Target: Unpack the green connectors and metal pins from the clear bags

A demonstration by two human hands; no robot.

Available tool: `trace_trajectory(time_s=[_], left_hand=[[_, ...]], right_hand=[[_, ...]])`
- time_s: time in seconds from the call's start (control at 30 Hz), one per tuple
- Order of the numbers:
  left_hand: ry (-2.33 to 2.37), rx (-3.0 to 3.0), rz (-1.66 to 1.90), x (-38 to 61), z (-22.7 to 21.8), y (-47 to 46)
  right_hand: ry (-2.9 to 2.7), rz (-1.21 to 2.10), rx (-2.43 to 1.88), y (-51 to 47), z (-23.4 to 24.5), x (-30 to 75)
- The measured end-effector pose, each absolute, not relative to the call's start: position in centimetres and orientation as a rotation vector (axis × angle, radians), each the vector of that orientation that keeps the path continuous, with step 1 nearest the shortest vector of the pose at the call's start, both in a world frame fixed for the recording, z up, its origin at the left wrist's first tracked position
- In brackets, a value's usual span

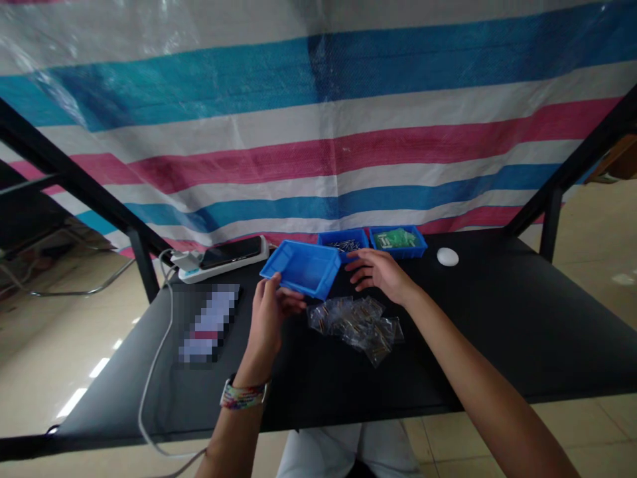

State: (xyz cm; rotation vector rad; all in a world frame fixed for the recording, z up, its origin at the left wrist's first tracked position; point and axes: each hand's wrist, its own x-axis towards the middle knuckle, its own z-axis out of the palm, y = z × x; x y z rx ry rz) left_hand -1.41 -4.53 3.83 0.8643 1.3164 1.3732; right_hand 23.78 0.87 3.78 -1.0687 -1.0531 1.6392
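An empty blue plastic bin (303, 265) is held tilted above the table by my left hand (271, 302), thumb on its near left rim and fingers beneath. To the right of the bin is my right hand (378, 271), open with its fingers apart and curved; nothing shows in it. Just below both hands lies a pile of small clear plastic bags (355, 323) with thin metal-looking pieces inside. Behind my right hand stand a blue bin of screws (343, 243), partly hidden, and a blue bin (421, 249) with green and white pieces.
A white power strip (223, 262) with a phone (231, 252) on it lies at the back left, its white cable (166, 338) running over the left side. A blurred-out flat item (209, 323) lies nearby. A round white object (447, 257) sits at right. Striped sheeting (318, 153) hangs behind.
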Motion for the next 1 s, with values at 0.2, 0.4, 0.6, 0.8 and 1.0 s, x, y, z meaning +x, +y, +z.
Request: trace_trajectory(time_s=[0.2,0.4,0.6,0.8,1.0], left_hand=[[1.613,0.916,1.387,-4.6,2.0,0.0],[1.561,0.833,1.347,-6.0,1.1,1.1],[1.536,0.782,1.382,-6.2,0.7,1.1],[1.437,0.779,1.395,-5.3,0.5,1.3],[1.338,0.778,1.382,-4.9,0.5,1.5]], right_hand=[[-1.692,0.725,-1.395,2.5,1.4,25.2],[-2.006,0.424,-1.565,2.5,0.4,25.0],[-1.97,0.341,-1.648,1.5,0.4,25.0],[-1.969,0.21,-1.718,0.2,0.8,25.1],[-2.025,-0.155,-1.839,-0.3,0.9,24.9]])
